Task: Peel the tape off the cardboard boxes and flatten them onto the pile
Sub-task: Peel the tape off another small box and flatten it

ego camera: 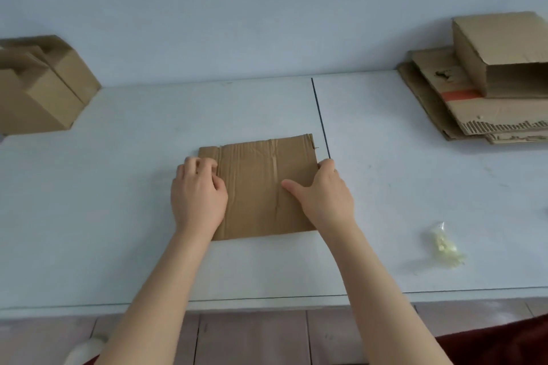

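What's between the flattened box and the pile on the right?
Head view: only bare table, crossed by its dark seam, separates flattened box from pile.

The flattened box (261,187) is matt brown corrugated cardboard, creased and rough, lying on a smooth pale table (118,187) of what may be laminate, while the pile (474,118) shows torn fluted edges and the crumpled tape (444,246) looks like glossy clear plastic.

White table (118,216): flat cardboard (261,187) ctr, boxes (38,92) L, pile (474,115) R, tape wad (444,243).
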